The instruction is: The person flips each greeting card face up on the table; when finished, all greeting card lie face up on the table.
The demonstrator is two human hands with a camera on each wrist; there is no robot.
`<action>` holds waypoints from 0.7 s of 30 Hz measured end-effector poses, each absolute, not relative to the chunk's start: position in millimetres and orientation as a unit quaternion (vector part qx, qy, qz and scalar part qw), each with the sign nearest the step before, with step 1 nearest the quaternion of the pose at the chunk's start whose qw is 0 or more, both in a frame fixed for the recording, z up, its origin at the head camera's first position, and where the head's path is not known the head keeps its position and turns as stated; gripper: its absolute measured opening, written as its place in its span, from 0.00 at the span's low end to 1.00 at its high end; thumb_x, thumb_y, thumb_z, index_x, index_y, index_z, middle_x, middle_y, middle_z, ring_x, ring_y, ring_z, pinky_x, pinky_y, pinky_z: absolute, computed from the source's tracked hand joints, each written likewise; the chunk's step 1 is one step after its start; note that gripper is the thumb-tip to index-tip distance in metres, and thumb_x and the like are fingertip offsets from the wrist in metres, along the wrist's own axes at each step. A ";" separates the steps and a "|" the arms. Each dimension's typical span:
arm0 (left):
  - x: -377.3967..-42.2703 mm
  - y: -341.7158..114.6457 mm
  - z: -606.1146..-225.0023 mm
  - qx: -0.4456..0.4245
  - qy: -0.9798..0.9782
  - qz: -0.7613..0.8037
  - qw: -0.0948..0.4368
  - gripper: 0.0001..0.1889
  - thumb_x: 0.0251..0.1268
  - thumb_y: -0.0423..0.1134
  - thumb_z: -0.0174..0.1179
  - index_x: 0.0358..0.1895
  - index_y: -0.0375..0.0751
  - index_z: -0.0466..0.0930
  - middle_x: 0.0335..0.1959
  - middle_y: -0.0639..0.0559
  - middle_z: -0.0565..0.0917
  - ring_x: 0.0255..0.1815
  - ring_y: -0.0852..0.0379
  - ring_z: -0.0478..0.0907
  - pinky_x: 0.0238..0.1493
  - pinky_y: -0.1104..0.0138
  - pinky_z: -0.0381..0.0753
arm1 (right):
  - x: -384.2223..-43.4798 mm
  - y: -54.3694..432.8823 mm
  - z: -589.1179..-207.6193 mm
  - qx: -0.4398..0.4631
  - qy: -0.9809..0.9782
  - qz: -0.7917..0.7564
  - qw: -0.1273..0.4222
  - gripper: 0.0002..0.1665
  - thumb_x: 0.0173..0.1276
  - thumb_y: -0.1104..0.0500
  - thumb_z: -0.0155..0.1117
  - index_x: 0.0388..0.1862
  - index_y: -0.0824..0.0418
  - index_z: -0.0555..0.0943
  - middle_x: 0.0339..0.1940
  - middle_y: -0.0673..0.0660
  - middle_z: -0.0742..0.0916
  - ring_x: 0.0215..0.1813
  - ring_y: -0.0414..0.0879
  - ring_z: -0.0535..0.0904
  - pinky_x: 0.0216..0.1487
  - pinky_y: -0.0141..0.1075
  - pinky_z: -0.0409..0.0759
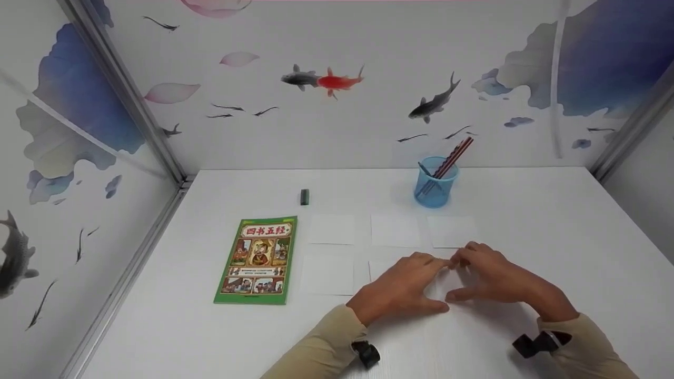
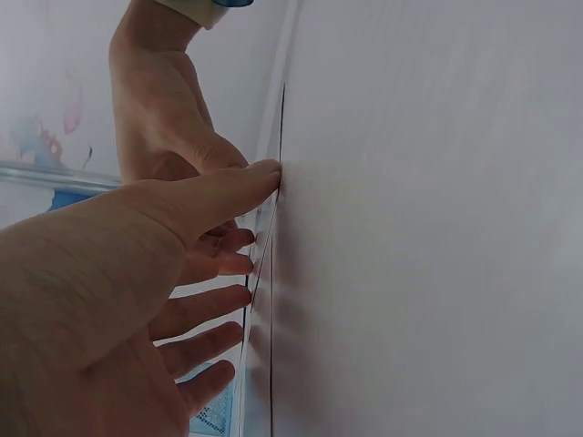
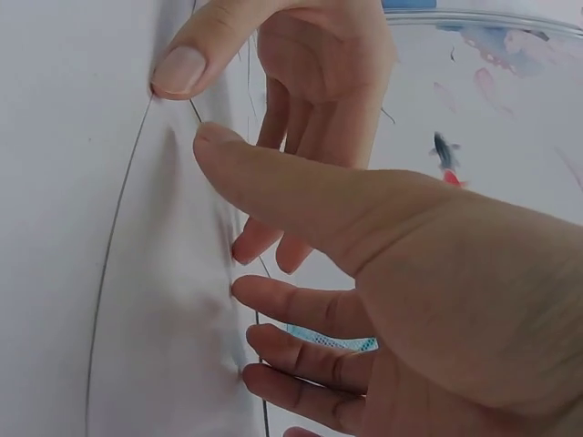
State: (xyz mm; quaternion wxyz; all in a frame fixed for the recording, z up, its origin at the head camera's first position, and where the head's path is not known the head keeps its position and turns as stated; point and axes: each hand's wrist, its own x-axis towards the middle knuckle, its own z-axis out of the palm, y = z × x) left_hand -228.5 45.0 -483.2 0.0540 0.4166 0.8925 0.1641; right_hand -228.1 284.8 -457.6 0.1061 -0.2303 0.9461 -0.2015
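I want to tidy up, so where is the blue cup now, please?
In the head view, the blue cup stands right of centre near the patterned back wall, behind the far row's rightmost white sheet.

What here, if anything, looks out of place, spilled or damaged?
Nothing clearly stands out. The blue cup stands upright with pencils leaning inside, the green book lies flat, and the white papers in the far row lie side by side. I see no spill or damage.
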 end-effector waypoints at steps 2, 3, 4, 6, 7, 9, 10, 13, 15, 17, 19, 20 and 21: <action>-228.8 45.7 -483.0 0.420 0.893 0.156 0.045 0.41 0.73 0.63 0.68 0.82 0.50 0.68 0.76 0.57 0.77 0.78 0.60 0.72 0.80 0.67 0.71 | -227.8 285.0 -457.8 -0.232 0.946 -0.202 0.101 0.37 0.59 0.33 0.84 0.55 0.56 0.84 0.51 0.52 0.84 0.55 0.49 0.77 0.58 0.50 0.80; -228.8 46.0 -482.8 0.421 0.893 0.153 0.040 0.41 0.72 0.63 0.68 0.82 0.49 0.68 0.76 0.57 0.78 0.78 0.59 0.72 0.79 0.67 0.72 | -227.7 285.2 -457.7 -0.233 0.946 -0.202 0.098 0.37 0.60 0.33 0.83 0.55 0.56 0.84 0.52 0.52 0.84 0.56 0.50 0.78 0.59 0.51 0.80; -228.9 46.3 -482.8 0.422 0.893 0.152 0.036 0.41 0.72 0.63 0.69 0.81 0.49 0.69 0.76 0.57 0.77 0.78 0.59 0.72 0.79 0.67 0.72 | -227.6 285.5 -457.4 -0.233 0.946 -0.203 0.094 0.36 0.61 0.34 0.82 0.55 0.56 0.84 0.52 0.52 0.85 0.56 0.49 0.79 0.59 0.52 0.81; -228.8 46.6 -482.7 0.421 0.893 0.155 0.034 0.42 0.72 0.63 0.69 0.81 0.49 0.68 0.77 0.56 0.76 0.79 0.59 0.71 0.80 0.67 0.72 | -227.7 286.6 -456.6 -0.234 0.945 -0.212 0.091 0.33 0.64 0.35 0.81 0.55 0.56 0.83 0.52 0.51 0.86 0.56 0.48 0.81 0.59 0.51 0.82; -228.8 46.7 -482.7 0.421 0.893 0.156 0.033 0.42 0.72 0.63 0.69 0.82 0.49 0.68 0.77 0.56 0.76 0.79 0.59 0.71 0.80 0.68 0.71 | -227.7 287.4 -456.1 -0.234 0.943 -0.217 0.090 0.32 0.66 0.35 0.79 0.55 0.56 0.83 0.52 0.50 0.87 0.55 0.47 0.82 0.59 0.50 0.83; -228.7 47.1 -482.6 0.418 0.894 0.157 0.029 0.42 0.71 0.63 0.70 0.81 0.49 0.68 0.76 0.56 0.76 0.79 0.59 0.72 0.79 0.68 0.72 | -228.4 289.2 -455.1 -0.232 0.941 -0.229 0.093 0.28 0.69 0.37 0.77 0.56 0.55 0.83 0.52 0.49 0.88 0.54 0.46 0.83 0.58 0.46 0.84; -228.7 47.2 -482.5 0.417 0.895 0.157 0.026 0.42 0.70 0.63 0.71 0.81 0.49 0.69 0.76 0.56 0.77 0.78 0.59 0.72 0.79 0.68 0.72 | -228.9 290.4 -454.7 -0.233 0.938 -0.239 0.094 0.26 0.71 0.39 0.76 0.56 0.55 0.83 0.52 0.49 0.88 0.54 0.46 0.83 0.57 0.45 0.85; -229.2 47.9 -482.6 0.414 0.898 0.151 0.009 0.41 0.68 0.65 0.72 0.78 0.50 0.71 0.72 0.57 0.79 0.75 0.59 0.74 0.77 0.67 0.75 | -231.3 294.5 -453.6 -0.239 0.929 -0.264 0.098 0.21 0.75 0.46 0.74 0.59 0.55 0.83 0.51 0.50 0.89 0.53 0.46 0.84 0.54 0.41 0.85; -229.7 47.9 -482.8 0.410 0.899 0.155 0.002 0.39 0.66 0.65 0.73 0.75 0.52 0.74 0.70 0.58 0.79 0.74 0.59 0.75 0.76 0.66 0.76 | -234.1 298.1 -453.2 -0.240 0.925 -0.278 0.099 0.19 0.77 0.50 0.72 0.61 0.56 0.83 0.50 0.52 0.89 0.50 0.45 0.84 0.50 0.37 0.85; -230.1 47.4 -483.2 0.405 0.900 0.162 0.000 0.37 0.66 0.65 0.74 0.74 0.55 0.76 0.69 0.59 0.79 0.73 0.59 0.74 0.75 0.65 0.76 | -237.3 302.3 -452.8 -0.230 0.924 -0.290 0.100 0.18 0.77 0.54 0.72 0.61 0.57 0.84 0.48 0.52 0.90 0.46 0.44 0.84 0.46 0.34 0.85; -230.6 46.7 -483.5 0.401 0.900 0.173 0.002 0.36 0.65 0.64 0.75 0.73 0.57 0.77 0.69 0.59 0.79 0.73 0.59 0.74 0.75 0.65 0.75 | -240.7 306.7 -452.4 -0.211 0.926 -0.298 0.097 0.17 0.78 0.55 0.71 0.61 0.57 0.85 0.47 0.52 0.90 0.45 0.43 0.83 0.47 0.35 0.85; -230.7 46.3 -483.5 0.400 0.899 0.177 0.001 0.35 0.65 0.63 0.75 0.73 0.57 0.78 0.69 0.59 0.80 0.73 0.59 0.74 0.75 0.66 0.75 | -242.0 308.3 -452.0 -0.195 0.927 -0.306 0.098 0.17 0.78 0.55 0.72 0.61 0.56 0.85 0.48 0.52 0.90 0.46 0.43 0.84 0.49 0.36 0.87; -230.9 46.0 -483.6 0.397 0.899 0.183 0.001 0.35 0.66 0.62 0.75 0.72 0.57 0.79 0.69 0.58 0.80 0.73 0.59 0.74 0.75 0.66 0.75 | -243.1 309.5 -451.4 -0.178 0.927 -0.315 0.096 0.17 0.78 0.54 0.72 0.62 0.55 0.85 0.48 0.52 0.90 0.47 0.43 0.84 0.53 0.39 0.89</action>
